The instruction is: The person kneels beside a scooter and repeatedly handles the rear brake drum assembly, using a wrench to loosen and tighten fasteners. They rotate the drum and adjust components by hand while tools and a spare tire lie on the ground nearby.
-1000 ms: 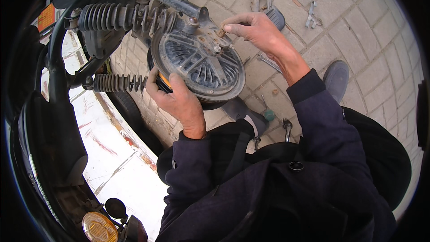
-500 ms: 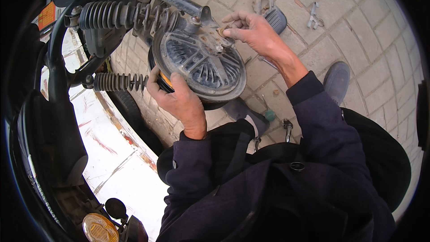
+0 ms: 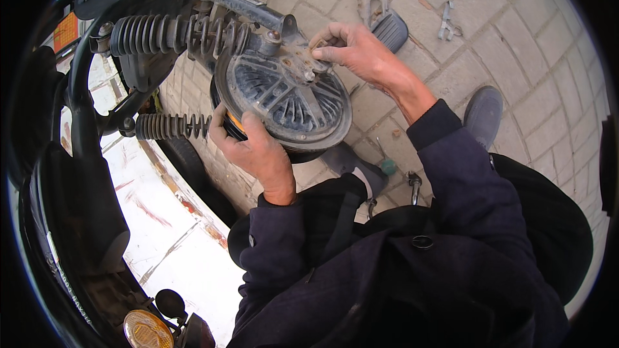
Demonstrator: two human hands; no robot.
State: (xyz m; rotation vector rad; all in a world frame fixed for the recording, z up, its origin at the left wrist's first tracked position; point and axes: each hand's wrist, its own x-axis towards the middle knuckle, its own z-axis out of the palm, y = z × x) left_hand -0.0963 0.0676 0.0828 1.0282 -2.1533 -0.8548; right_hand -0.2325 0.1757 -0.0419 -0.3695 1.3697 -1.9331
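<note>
Your left hand and right hand flank the hub.
Left grasps its near-left edge; right bunches fingertips at the bracket, whether holding anything you can't tell. The stub lies just your side of them.

A repair spot, seemingly outdoors.
Paving blocks are seen beyond the right hand, a loose metal piece lying on them; a vehicle frame with a bared coil spring is seen left of the left hand.
</note>
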